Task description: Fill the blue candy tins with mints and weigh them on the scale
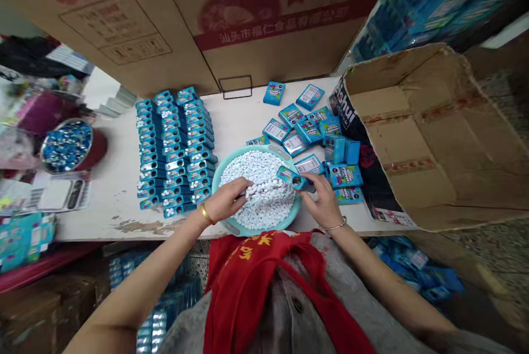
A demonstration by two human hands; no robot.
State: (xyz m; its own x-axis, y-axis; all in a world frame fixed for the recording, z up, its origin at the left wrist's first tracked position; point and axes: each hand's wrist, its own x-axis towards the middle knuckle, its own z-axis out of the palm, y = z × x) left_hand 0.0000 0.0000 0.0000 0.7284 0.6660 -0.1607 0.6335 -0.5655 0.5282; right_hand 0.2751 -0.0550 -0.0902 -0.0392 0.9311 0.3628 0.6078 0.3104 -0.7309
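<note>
A turquoise basin (219,169) full of small white candies (258,169) sits at the table's front edge. My left hand (227,198) reaches over its left side, fingers curled together at the candies; the fingertips are partly hidden. In my right hand (323,202) is a small blue candy box (291,177), tilted above the basin's right side, with a round hole showing in its end. Left of the basin, several blue boxes (176,164) stand in three rows, their holed ends up. Behind and to the right lies a loose heap of blue boxes (308,129).
A big cardboard carton (264,56) stands along the back. To the right, an open carton (397,128) rests on its side. A pot of blue wrapped pieces (68,144) is at far left. More blue boxes (417,268) lie below the table at right.
</note>
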